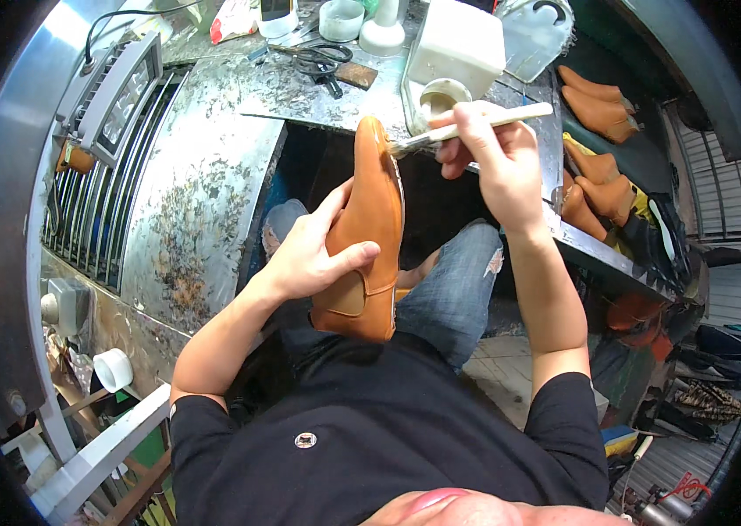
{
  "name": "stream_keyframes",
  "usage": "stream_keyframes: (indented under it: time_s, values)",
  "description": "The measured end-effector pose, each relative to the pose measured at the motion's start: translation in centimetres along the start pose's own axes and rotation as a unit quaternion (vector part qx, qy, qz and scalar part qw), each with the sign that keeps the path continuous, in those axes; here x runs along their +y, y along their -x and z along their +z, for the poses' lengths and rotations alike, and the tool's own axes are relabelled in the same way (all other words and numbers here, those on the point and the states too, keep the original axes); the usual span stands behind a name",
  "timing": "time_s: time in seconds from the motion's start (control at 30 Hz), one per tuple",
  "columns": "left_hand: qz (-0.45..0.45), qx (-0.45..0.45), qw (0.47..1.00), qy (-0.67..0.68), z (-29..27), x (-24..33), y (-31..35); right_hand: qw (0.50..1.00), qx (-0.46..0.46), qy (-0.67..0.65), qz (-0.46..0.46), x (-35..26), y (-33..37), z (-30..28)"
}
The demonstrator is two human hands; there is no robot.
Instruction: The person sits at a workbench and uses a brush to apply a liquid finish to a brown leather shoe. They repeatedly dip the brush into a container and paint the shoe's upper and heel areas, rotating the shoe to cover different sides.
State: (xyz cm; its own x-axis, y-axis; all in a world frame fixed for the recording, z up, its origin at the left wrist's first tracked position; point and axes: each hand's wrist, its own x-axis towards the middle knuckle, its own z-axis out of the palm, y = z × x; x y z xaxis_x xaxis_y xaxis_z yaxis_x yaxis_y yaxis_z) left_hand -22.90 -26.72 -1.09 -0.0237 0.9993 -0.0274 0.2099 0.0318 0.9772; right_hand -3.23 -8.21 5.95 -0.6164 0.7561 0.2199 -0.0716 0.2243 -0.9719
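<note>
Left hand (313, 250): mine, wrapped round the boot from the left; thumb lies across its side, fingers curl behind the upper.
Boot (366, 237): tan ankle boot, held over my lap, toe pointing away from me toward the bench, heel end nearest my chest. Sole edge faces right.
Right hand (493, 153): fingers pinched on the brush handle, wrist bent down, forearm coming up from the lower right.
Brush (476, 124): pale handle, lying nearly level; bristle end points left and touches the boot's edge near the toe.
Tin (439, 95): open round container on the bench, just behind the brush tip, beside a white box (458, 44).
Bench (213, 158): mottled metal top, much stained, running left and ahead of my knees.
Scissors (322, 63): black handles, lying on the bench, well behind the boot.
Shelf (594, 241): to my right; more tan boots (598, 101) stacked on it, apart from the one I hold.
Knees: blue jeans (458, 280), under the boot.
</note>
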Motion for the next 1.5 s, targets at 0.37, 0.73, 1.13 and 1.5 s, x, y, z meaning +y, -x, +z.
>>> stream_keyframes:
  time_s: [0.37,0.73,1.13,1.5]
  values:
    - [0.001,0.003,0.999,0.038,-0.5,-0.4,0.5,0.995,-0.021,0.081,-0.048,-1.0,-0.4,1.7]
    - [-0.014,0.007,0.984,0.179,-0.3,-1.9,0.3,0.985,-0.019,0.132,-0.109,-0.5,3.5,2.8]
    - [-0.028,0.019,0.977,0.212,-0.1,-1.3,0.1,0.984,-0.023,0.151,-0.086,0.1,1.8,2.3]
    - [-0.049,0.056,0.964,0.256,-0.3,-1.5,-0.3,0.987,-0.029,0.119,-0.106,1.3,5.5,3.0]
